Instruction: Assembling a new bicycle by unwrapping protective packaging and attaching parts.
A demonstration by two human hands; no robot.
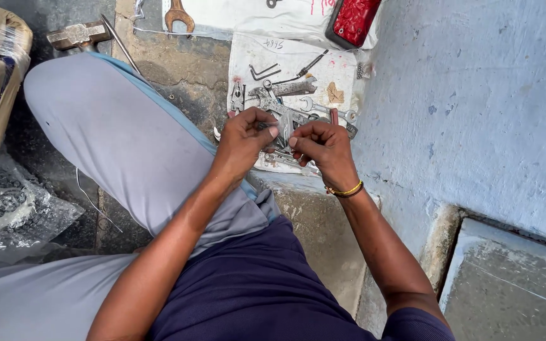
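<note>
Evidently both hands together: left hand [242, 136] and right hand [321, 146] pinch small metal part [284, 129] above tool pile [289, 101] on white cloth [248, 57]. Part likely light, rigid, slippery; fingertip grip at ends suits.

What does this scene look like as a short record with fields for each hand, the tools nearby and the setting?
left hand: left hand pinches a small metal part, fingers curled
right hand: right hand grips the same part from the other side; yellow bangle on the wrist
beneath hands: pile of wrenches and pliers on white cloth
farther off: hammer, open-end spanner, red object
setting: concrete floor, blue wall
</note>
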